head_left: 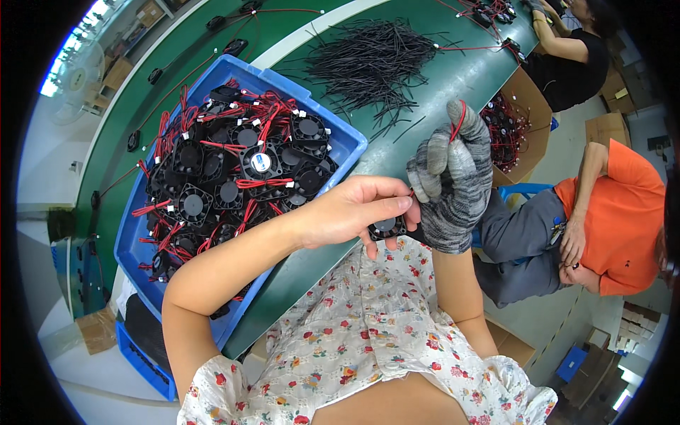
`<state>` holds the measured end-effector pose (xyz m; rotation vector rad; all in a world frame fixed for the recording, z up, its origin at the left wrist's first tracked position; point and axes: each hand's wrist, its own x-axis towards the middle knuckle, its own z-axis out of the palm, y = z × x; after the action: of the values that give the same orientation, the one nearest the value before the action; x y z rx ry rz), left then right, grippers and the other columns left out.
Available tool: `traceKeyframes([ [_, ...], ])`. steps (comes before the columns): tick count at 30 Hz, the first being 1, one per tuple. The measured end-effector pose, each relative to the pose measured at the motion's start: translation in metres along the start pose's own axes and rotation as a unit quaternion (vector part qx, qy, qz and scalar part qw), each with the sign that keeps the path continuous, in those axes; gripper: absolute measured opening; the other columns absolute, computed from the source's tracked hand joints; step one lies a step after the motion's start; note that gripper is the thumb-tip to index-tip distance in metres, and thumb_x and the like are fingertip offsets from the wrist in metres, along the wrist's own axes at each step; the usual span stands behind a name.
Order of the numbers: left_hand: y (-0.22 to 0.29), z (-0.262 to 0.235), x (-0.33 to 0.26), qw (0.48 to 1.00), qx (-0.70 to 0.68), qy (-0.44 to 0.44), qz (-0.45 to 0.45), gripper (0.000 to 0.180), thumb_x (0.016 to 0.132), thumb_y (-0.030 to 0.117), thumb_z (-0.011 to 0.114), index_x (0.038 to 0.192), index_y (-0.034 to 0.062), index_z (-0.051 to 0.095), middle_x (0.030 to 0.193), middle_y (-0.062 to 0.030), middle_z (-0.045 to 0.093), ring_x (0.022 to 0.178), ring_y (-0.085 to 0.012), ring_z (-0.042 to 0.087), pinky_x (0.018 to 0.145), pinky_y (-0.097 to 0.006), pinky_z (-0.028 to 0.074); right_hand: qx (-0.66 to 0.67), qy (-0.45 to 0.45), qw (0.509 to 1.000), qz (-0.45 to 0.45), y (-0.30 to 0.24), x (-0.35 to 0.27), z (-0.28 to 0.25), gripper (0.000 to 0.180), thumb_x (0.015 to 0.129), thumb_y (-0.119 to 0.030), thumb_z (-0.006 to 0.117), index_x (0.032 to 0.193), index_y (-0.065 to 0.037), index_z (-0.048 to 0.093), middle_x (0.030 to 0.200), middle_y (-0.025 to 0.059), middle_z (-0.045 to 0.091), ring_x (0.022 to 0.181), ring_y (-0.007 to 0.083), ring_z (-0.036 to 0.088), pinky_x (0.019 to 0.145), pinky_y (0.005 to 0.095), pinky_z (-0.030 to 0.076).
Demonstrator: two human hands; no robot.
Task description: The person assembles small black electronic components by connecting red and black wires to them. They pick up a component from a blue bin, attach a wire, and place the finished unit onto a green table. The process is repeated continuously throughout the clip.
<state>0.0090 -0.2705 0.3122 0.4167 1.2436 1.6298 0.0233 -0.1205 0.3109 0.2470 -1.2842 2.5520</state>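
My bare left hand is closed on a small black cooling fan, thumb and fingers pinching its edge. Right beside it, my right hand wears a grey knitted glove. A red wire loops out between its raised fingertips, and its fingers are curled. Where the wire runs inside the glove's grip is hidden. Left of my hands stands a blue plastic bin heaped with black cooling fans, their red leads bundled and ending in white plugs.
Black thin ties lie piled on the green worktable. A cardboard box at the right holds more fans. A person in orange sits to my right; another in black works farther off. Fans with wires lie along the green conveyor.
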Motion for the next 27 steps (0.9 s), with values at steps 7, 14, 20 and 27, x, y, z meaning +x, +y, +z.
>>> traceKeyframes([
  [7,0.001,0.001,0.000,1.000,-0.001,0.010,-0.005,0.026,0.091,0.024,0.040,0.084,0.0025,0.052,0.085,-0.0086,0.058,0.062,-0.0124,0.058,0.045,-0.023,0.048,0.060,0.013,0.998,0.019,-0.001,-0.001,0.002,0.039,0.082,-0.016,0.054,0.117,-0.003,0.043,0.071,0.0047,0.055,0.049,0.0088,0.046,0.042,0.0201,0.037],
  [14,0.002,0.001,0.002,0.999,-0.025,0.046,-0.001,0.023,0.088,0.018,0.040,0.075,0.0025,0.052,0.077,-0.0087,0.058,0.054,-0.0132,0.057,0.041,-0.022,0.043,-0.004,0.071,0.994,0.085,-0.011,-0.003,-0.005,0.033,0.085,-0.015,0.050,0.117,-0.006,0.044,0.076,0.0035,0.053,0.056,0.0116,0.045,0.050,0.0270,0.040],
  [20,0.000,-0.006,-0.001,0.994,-0.084,0.063,-0.015,0.023,0.085,0.020,0.045,0.079,0.0010,0.056,0.070,-0.0076,0.059,0.050,-0.0131,0.056,0.040,-0.022,0.041,-0.458,-0.202,0.861,-0.094,-0.024,0.003,-0.023,0.018,0.079,-0.012,0.056,0.096,-0.008,0.059,0.075,0.0061,0.059,0.069,0.0214,0.054,0.075,0.0349,0.042],
  [27,-0.001,-0.008,0.000,0.992,-0.103,0.069,-0.039,0.025,0.086,0.021,0.046,0.085,-0.0010,0.058,0.070,-0.0070,0.060,0.049,-0.0126,0.055,0.040,-0.022,0.041,-0.648,-0.364,0.642,-0.187,-0.025,0.010,-0.034,0.026,0.068,-0.012,0.056,0.095,-0.012,0.060,0.077,0.0060,0.054,0.077,0.0284,0.051,0.076,0.0395,0.039],
])
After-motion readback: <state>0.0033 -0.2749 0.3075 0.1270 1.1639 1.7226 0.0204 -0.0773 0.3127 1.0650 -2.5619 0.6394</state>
